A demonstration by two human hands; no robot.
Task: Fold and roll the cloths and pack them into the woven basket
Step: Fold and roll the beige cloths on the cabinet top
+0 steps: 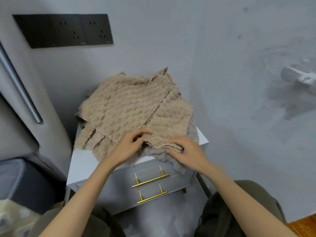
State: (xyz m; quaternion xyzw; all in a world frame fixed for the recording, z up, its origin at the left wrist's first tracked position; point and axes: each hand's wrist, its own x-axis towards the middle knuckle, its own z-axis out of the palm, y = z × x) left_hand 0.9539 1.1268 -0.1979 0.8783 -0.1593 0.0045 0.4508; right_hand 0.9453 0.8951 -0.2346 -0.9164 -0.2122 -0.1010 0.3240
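- Left hand: reaches in from the near left on a bare forearm, with its back to the camera. The fingers are curled at the near edge of the beige cloths. The forefinger lies over the top layer and the other fingers are tucked beneath, so the grip is pinching that edge.
- Right hand: reaches in from the near right, palm down. The fingers are bent over the stacked near edges of the beige layers and the thumb lies below them, against the grey cloth. The grip is closed on those edges.
- The two hands are near each other at the pile's near edge, not touching.
- Beige cloths: several, overlapping and spread loosely over the top of the cabinet. The far corners stand up against the wall. The exact count cannot be told, though at least three scalloped edges show.
- Grey cloth: one visible, under the beige pile, with its near-right part hanging over the cabinet's front edge.
- Cabinet: one, white, with two drawers.
- Gold drawer handles: two, one above the other.
- Black socket panel: one, on the far-left wall, made of three plates.
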